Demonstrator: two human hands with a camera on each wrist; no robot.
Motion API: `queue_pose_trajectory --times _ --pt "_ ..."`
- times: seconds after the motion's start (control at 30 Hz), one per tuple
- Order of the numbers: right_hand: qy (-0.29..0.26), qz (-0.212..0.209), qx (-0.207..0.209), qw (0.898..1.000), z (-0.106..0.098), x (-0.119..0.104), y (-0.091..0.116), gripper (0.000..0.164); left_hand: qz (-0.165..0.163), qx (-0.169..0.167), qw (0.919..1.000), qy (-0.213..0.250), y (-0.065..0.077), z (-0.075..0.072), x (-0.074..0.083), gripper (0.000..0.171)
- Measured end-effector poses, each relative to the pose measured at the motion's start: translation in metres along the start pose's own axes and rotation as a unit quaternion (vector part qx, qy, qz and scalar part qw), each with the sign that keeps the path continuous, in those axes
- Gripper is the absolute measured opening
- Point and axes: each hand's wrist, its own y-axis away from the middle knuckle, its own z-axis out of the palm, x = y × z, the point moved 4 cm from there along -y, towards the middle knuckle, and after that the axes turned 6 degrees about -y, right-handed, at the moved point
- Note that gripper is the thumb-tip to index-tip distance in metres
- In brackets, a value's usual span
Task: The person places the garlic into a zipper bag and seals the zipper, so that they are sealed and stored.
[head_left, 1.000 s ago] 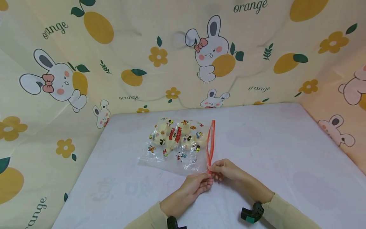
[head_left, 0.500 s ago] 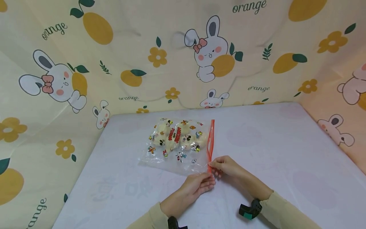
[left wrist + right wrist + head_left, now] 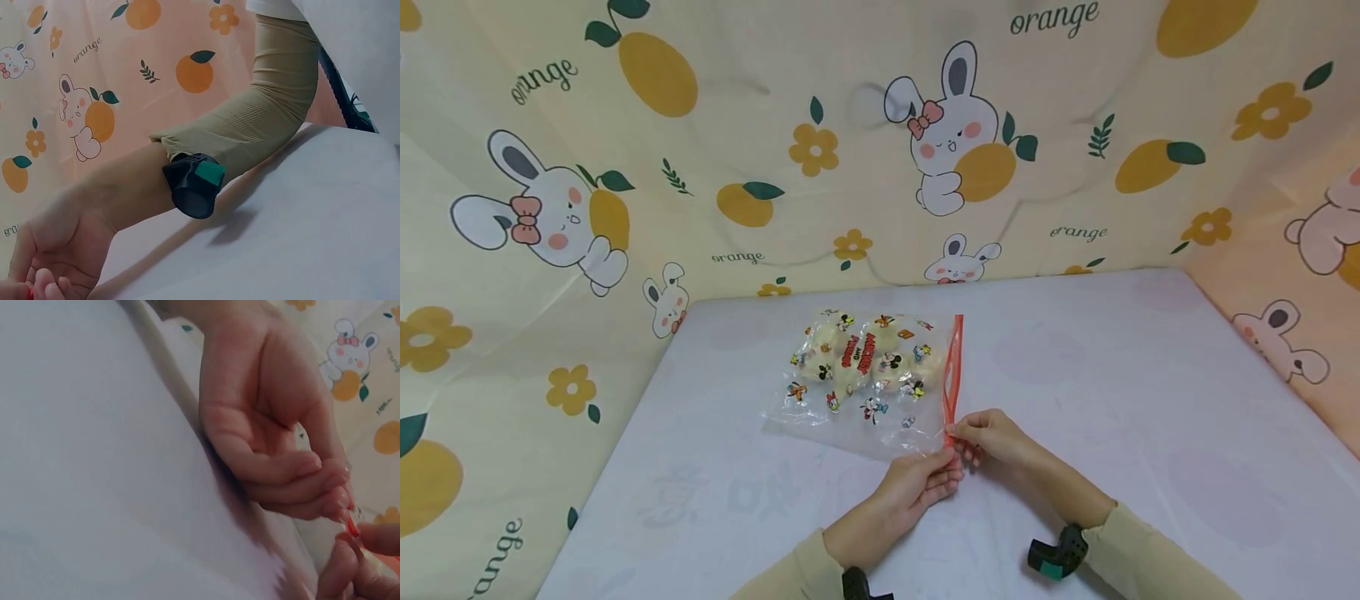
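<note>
A clear zip bag (image 3: 857, 417) with a cartoon print lies flat in the head view, pale rounded pieces (image 3: 823, 358) showing through it. Its red zip edge (image 3: 955, 358) faces right and bows apart along the middle. At the near corner my left hand (image 3: 906, 496) pinches the end of this edge between thumb and fingers. Just above, my right hand (image 3: 1000, 437) pinches the red strip too. The left wrist view has the right hand (image 3: 59, 244) large at lower left; the right wrist view has the left hand (image 3: 269, 419) large, with a red bit of zip (image 3: 352, 526) between both hands' fingertips.
The bag rests on a table with a white cover (image 3: 1112, 400). Behind and at the sides hangs a cloth (image 3: 880, 167) printed with rabbits and oranges. A black wrist camera (image 3: 1057, 552) sits below the right sleeve.
Over the first half second my right hand shifted slightly up the red strip, away from the left. Since then both hands and the bag are nearly still.
</note>
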Motion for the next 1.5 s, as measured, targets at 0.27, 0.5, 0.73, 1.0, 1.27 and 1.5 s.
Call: queue_pose_trajectory --times 0.27,0.5,0.73,1.0,1.27,1.5 --pt "0.002 0.0 0.022 1.0 0.001 0.001 -0.002 0.026 0.013 -0.005 0.9999 -0.008 -0.001 0.0 0.0 0.027" --pt "-0.006 0.009 0.04 0.999 -0.001 0.003 -0.005 0.024 0.017 0.003 0.9997 -0.017 0.002 0.0 -0.001 0.028" --pt "-0.006 0.01 0.055 0.998 -0.004 0.001 -0.008 0.025 0.022 0.001 0.9997 -0.012 0.002 0.001 -0.003 0.031" --pt "0.007 0.013 0.074 0.997 -0.008 -0.003 -0.012 0.025 0.029 0.005 0.9994 -0.017 0.001 0.002 -0.002 0.032" --pt "0.027 0.007 0.096 0.995 -0.011 -0.004 -0.018 0.028 0.031 0.004 0.9994 -0.014 0.0 0.002 -0.002 0.031" --pt "0.037 0.002 0.089 0.995 -0.01 -0.007 -0.019 0.032 0.03 0.005 0.9994 -0.015 0.0 0.001 -0.002 0.031"
